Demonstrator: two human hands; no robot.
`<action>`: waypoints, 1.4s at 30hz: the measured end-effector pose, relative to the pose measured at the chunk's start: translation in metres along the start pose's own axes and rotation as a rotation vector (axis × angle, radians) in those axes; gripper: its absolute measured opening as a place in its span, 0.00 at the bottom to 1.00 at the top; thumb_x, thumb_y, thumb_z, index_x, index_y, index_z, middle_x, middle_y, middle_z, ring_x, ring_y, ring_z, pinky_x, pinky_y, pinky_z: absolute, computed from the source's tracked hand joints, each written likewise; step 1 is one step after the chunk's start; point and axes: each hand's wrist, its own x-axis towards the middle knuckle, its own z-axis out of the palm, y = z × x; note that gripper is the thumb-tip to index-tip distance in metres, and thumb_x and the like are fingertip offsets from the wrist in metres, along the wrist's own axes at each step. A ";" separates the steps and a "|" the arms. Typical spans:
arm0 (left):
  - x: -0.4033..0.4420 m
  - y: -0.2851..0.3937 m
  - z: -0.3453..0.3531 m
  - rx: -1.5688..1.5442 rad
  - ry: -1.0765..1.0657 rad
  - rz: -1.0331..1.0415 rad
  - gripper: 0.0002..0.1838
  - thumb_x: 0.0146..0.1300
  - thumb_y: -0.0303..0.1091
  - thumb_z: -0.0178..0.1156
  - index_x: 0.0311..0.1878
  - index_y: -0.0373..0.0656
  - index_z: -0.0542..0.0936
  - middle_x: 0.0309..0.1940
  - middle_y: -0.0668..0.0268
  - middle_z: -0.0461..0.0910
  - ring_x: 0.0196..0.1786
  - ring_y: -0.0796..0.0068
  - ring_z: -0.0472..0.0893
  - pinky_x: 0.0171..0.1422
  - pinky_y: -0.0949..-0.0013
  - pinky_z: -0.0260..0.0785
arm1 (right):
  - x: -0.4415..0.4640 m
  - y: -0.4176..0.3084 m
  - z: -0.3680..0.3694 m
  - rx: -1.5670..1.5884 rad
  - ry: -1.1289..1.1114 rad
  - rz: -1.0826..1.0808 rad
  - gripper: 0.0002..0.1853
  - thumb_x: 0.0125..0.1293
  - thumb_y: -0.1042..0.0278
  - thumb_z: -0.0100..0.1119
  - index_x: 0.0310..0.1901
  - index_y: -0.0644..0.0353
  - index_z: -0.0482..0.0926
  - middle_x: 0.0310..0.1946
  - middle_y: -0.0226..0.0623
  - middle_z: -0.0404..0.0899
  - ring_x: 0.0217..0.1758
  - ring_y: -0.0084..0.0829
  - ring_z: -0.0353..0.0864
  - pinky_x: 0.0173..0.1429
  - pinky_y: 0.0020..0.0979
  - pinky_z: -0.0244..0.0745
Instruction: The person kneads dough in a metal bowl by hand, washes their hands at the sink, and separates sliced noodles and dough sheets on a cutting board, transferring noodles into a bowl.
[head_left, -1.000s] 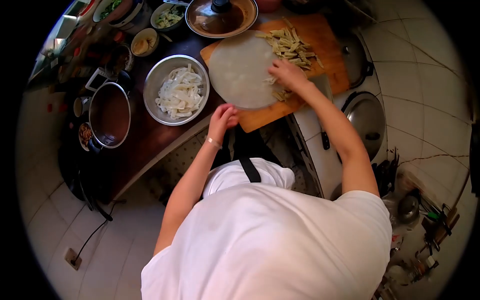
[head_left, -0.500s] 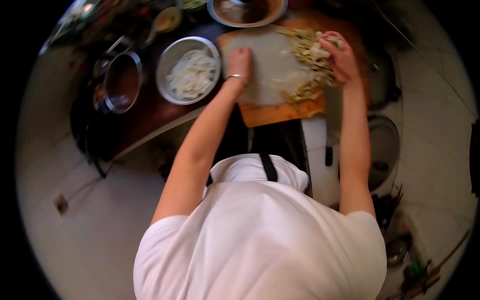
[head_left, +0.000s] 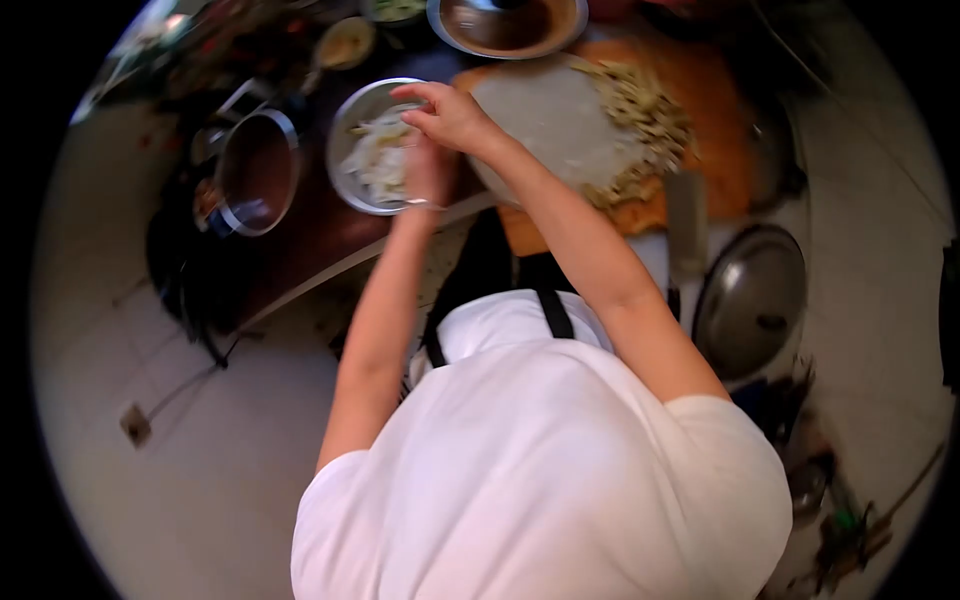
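My right hand is stretched across to the left over a metal bowl, its fingers apart. White sliced pieces lie in that bowl, with a few yellowish strips among them. My left hand, with a bracelet at the wrist, is beside and partly below the right one at the bowl's right side; motion blurs its fingers. On the wooden board lie a pale translucent sheet and a pile of yellowish-green cut strips along the sheet's right edge.
A cleaver lies at the board's front right edge. A large pan lid is to its right. Behind the board stands a basin of brown liquid. An empty-looking metal pot stands at the left, and a small bowl behind.
My right hand has moved left from the strips on the board to the metal bowl. My left hand has left the pale sheet and shifted to the bowl's side. Yellowish strips now show in the bowl.
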 end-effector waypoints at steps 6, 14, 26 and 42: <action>-0.006 -0.091 -0.014 0.044 -0.165 -0.011 0.14 0.52 0.24 0.55 0.42 0.49 0.82 0.38 0.59 0.82 0.48 0.54 0.75 0.56 0.60 0.66 | -0.155 0.040 -0.133 -0.303 0.448 0.232 0.11 0.61 0.73 0.55 0.45 0.59 0.78 0.40 0.39 0.79 0.37 0.33 0.82 0.41 0.30 0.76; 0.022 -0.070 -0.005 -0.144 0.067 -0.468 0.09 0.52 0.25 0.56 0.38 0.44 0.80 0.34 0.57 0.80 0.42 0.56 0.78 0.46 0.58 0.70 | -0.212 0.081 -0.187 -0.774 0.627 0.342 0.18 0.56 0.68 0.64 0.49 0.58 0.76 0.46 0.44 0.74 0.53 0.46 0.72 0.55 0.40 0.69; 0.033 -0.132 0.008 0.139 -0.426 -0.544 0.14 0.63 0.37 0.48 0.50 0.50 0.76 0.43 0.51 0.80 0.48 0.48 0.78 0.52 0.51 0.71 | -0.206 0.100 -0.242 -0.581 0.650 0.484 0.24 0.49 0.70 0.62 0.49 0.54 0.65 0.30 0.40 0.77 0.33 0.40 0.79 0.39 0.39 0.72; 0.037 -0.144 -0.019 0.144 -0.321 -0.263 0.05 0.56 0.34 0.57 0.32 0.44 0.77 0.33 0.56 0.79 0.39 0.51 0.79 0.44 0.56 0.72 | -0.205 0.054 -0.214 0.094 0.433 0.515 0.16 0.58 0.65 0.65 0.45 0.59 0.73 0.27 0.28 0.76 0.23 0.17 0.74 0.26 0.22 0.68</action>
